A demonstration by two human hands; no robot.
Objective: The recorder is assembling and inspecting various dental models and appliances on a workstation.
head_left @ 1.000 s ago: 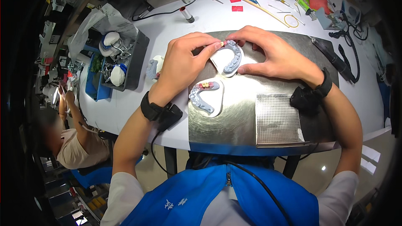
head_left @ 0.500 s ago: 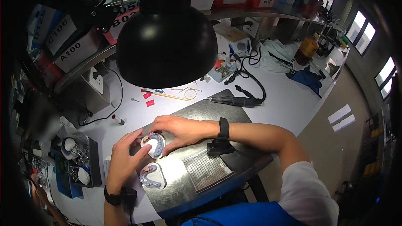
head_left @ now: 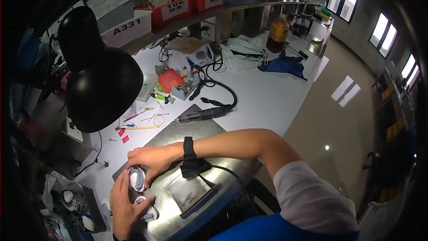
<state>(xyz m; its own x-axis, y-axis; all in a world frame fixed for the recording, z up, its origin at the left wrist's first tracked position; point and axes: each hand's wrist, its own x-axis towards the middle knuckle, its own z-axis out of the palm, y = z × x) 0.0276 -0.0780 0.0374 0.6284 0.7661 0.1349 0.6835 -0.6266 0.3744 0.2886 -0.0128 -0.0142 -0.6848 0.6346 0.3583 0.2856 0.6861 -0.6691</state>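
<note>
A dental cast (head_left: pixel 137 179), white at its base with a grey arch of teeth, lies on the steel plate (head_left: pixel 171 141) at the lower left. My right hand (head_left: pixel 154 159) grips it, fingers curled round the far side and thumb against the right edge. At its left edge, the fingertips of my left hand (head_left: pixel 124 201) rest, fingers long and thumb held apart. That thumb reaches over a second dental cast (head_left: pixel 151 214) nearer me and partly hides it. A black strap with a small device circles my right wrist.
A perforated metal block (head_left: pixel 189 194) lies on the plate. A dark rotary handpiece (head_left: pixel 203 114) with its cable lies across the far edge. The black lamp (head_left: pixel 104 89) hangs at the left. Left of my hands stands a dark bin (head_left: pixel 96 209); a bottle (head_left: pixel 277 34) stands farther back.
The view has swung to the right, so the bench appears shifted left. My left thumb has come off the far cast and now lies over the nearer one. My right hand keeps its grip.
</note>
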